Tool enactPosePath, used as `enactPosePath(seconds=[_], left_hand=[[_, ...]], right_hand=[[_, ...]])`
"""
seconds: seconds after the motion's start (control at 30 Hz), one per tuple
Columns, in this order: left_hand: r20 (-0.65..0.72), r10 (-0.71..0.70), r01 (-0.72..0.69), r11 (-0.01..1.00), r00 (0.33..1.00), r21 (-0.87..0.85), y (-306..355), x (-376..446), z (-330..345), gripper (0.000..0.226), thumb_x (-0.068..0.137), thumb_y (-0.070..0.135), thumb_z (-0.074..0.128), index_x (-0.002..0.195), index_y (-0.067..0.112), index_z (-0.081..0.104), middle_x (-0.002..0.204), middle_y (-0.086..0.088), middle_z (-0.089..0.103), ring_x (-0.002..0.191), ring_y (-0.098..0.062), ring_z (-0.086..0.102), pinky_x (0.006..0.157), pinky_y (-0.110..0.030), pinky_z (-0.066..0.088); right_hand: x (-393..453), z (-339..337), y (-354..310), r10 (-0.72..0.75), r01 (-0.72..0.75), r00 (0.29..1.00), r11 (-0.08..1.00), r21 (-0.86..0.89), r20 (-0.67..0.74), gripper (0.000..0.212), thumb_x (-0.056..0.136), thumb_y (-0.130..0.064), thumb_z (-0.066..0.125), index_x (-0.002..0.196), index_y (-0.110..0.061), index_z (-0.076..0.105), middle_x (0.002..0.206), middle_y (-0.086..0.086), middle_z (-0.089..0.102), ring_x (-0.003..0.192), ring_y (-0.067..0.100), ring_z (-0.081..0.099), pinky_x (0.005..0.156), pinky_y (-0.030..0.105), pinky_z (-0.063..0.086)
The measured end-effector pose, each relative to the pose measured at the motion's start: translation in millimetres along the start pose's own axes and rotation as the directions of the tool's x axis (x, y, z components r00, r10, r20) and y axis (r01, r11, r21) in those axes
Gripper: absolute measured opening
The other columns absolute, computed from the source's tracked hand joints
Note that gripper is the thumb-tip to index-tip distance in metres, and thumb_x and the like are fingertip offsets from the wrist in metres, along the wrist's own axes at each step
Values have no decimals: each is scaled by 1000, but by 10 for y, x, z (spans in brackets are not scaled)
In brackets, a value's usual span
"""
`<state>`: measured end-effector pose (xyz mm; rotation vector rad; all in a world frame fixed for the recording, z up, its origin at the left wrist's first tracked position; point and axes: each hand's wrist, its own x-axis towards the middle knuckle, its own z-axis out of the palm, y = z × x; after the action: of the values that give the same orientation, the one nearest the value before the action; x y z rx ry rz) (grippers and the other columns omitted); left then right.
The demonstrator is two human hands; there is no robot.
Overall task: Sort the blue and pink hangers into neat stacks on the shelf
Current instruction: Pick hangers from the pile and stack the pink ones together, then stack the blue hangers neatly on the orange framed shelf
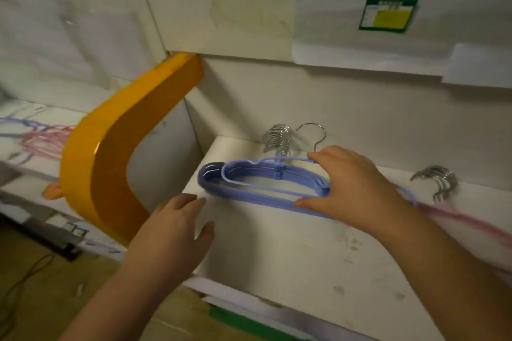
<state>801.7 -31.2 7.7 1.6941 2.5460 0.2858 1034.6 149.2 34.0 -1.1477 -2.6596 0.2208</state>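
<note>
A stack of blue hangers (221, 180) lies flat on the white shelf (291, 252), their metal hooks (277, 137) pointing to the back wall. My right hand (352, 188) grips the right end of the top blue hanger, fingers on its upper bar and thumb at the lower bar. My left hand (174, 227) hovers with relaxed fingers over the shelf's left front corner, just short of the stack, holding nothing. A pile of pink hangers (465, 220) lies to the right, partly hidden by my right forearm, with its hooks (437, 181) behind.
A curved orange support (110, 152) stands left of the shelf. Beyond it, loose pink and blue hangers (41, 135) lie on a lower white surface. A green and yellow label (388, 15) hangs on the wall above. Brown floor with a cable (25, 274) shows at lower left.
</note>
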Motion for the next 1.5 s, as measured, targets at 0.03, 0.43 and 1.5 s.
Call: enactPosePath(seconds=[0.03,0.43,1.5], left_hand=[[1,-13,13,1000,1000,-4,-42,-15,-1,52,91,49,50,139,31,48,141,10,48,121,-16,50,99,-31,45],[-19,51,-52,994,999,-98,-201,66,58,53,93,51,46,143,34,41,145,13,43,125,-9,47,98,-26,43],[-130,400,-416,900,907,-132,-90,-267,-212,48,88,47,53,133,31,52,131,14,54,118,-11,48,95,-29,44]], right_hand=[[90,76,-85,-15,15,1000,1000,-11,3,83,58,-76,69,126,-30,54,116,-8,56,107,18,54,90,35,42],[393,536,-373,24,-23,1000,998,-64,16,100,50,-78,73,132,-23,51,119,-5,55,110,20,51,95,33,41],[-1513,45,-691,403,-386,897,915,119,-184,50,84,-44,65,131,-29,53,126,-15,52,114,6,49,96,27,41]])
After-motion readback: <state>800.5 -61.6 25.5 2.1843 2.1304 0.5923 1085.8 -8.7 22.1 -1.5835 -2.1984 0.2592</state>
